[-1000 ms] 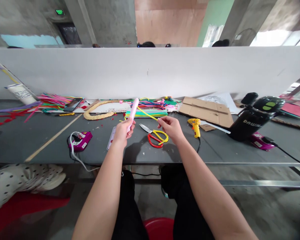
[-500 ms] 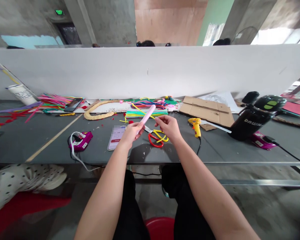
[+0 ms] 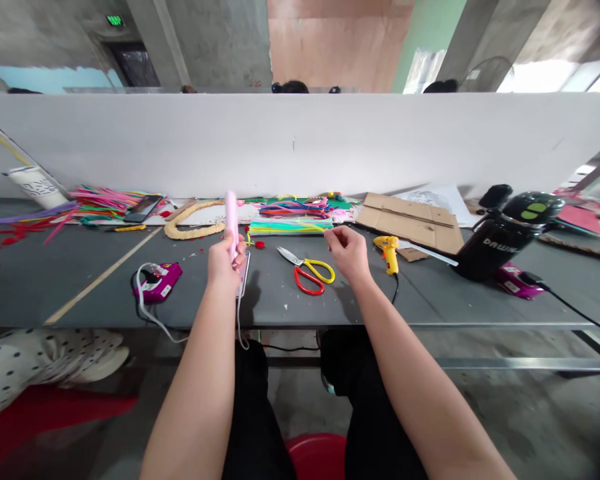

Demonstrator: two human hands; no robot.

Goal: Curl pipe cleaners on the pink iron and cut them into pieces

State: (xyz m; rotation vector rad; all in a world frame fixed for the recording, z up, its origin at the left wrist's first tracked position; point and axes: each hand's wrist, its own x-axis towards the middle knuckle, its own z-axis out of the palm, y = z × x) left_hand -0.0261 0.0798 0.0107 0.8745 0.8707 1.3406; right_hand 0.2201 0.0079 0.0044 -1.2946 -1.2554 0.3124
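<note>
"Pink stick (image 3: 231,217): where is it?"

"Left of the frame's centre, nearly upright in the left hand (image 3: 226,260). Those fingers are clamped round its lower part, and a phone (image 3: 244,275) shows partly from beneath that hand."

"And the right hand (image 3: 349,255)?"

"Right of centre, thumb and fingertips pinched together on one end of a yellow strand (image 3: 316,229). It runs leftward across the front of a teal bundle (image 3: 280,223). Scissors (image 3: 307,270) lie between the hands, one loop red, one yellow. A yellow glue gun (image 3: 389,252) is just right of the right hand."

"Any containers?"

"A black bottle (image 3: 505,233) at the right of the frame, lid on, so its contents are hidden. Also a white cup (image 3: 39,187) at the far left, tilted; I can't see what it holds."

"What can you read?"

"DAWN, in pale capitals on the bottle; any further letters are lost round the curve. Two green ovals mark the lid. Dark markings on the cup are illegible to me. Upper left, a lit green sign (image 3: 115,21) is too blurred."

"And the purple socket box (image 3: 161,283), left of centre?"

"Pale labels, too small to read."
</note>
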